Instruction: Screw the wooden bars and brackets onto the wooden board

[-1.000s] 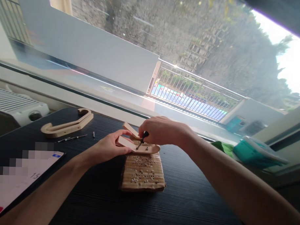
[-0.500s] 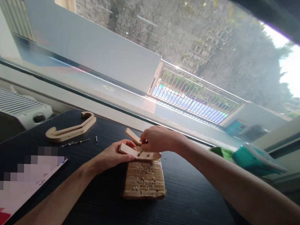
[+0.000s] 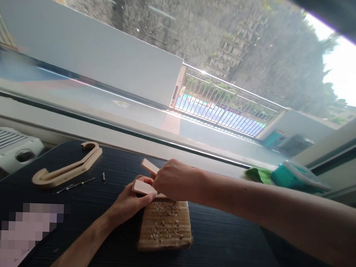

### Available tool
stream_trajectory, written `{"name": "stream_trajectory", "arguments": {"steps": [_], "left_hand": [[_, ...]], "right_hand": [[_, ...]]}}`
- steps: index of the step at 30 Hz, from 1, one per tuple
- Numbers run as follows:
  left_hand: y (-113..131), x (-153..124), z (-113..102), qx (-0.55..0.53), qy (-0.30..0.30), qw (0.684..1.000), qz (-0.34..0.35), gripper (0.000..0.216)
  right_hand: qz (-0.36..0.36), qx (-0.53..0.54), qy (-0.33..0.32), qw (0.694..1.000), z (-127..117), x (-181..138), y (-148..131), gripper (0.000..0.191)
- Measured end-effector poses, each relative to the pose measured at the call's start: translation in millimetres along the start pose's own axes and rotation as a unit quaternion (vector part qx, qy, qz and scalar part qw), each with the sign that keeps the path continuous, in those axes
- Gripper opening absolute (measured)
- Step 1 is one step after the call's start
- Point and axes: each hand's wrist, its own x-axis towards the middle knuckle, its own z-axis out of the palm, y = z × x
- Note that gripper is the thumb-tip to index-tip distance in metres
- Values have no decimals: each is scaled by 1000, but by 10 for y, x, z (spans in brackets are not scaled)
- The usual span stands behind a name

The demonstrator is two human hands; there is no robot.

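Note:
My left hand (image 3: 134,198) is closed round the near bent pale wooden piece (image 3: 144,187), thumb in front and fingers behind. A second wooden arm (image 3: 149,166) angles up behind it. Over the right part of the near piece bends my right hand (image 3: 175,180), its fingers curled; whatever they hold is hidden behind the hand. The wood lies at the far end of a corrugated cardboard block (image 3: 165,222), whose top is pocked with holes and bits. To the left rests a pale wooden part with hooked ends (image 3: 67,169).
Thin metal rods (image 3: 76,185) and a small metal pin (image 3: 103,176) lie on the dark table (image 3: 221,236). A white slatted appliance (image 3: 15,147) stands at the left. Near the window are a green cloth (image 3: 258,175) and a teal container (image 3: 296,177). A blurred patch covers the lower left.
My right hand has come down and turned over the near wooden piece, covering its screw holes and the thin rod seen before. The view has shifted, while my left hand keeps its hold.

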Motion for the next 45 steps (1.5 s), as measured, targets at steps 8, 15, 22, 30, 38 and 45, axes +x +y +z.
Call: {"name": "stream_trajectory", "arguments": {"steps": [8,15,22,30,38,45], "left_hand": [[-144,14,51,105,44,991,63,28],[-109,-2,85,89,62,993,42,33],[-101,6,137,114,76,989,48,24],[-63,-5,157,100,67,992,49,18],[-94,-16,152,87,71,992,50,23],[-98,-6,156,96,82,990,64,19]], "right_hand": [[106,118,-46,986,-16,-3,113,19],[-7,2,4,1000,16,-5,30,17],[9,54,-22,998,80,32,103,12],[133,155,-74,976,29,22,125,23],[79,90,-55,991,-191,-113,95,15],[50,145,79,985,35,-250,143,13]]}}
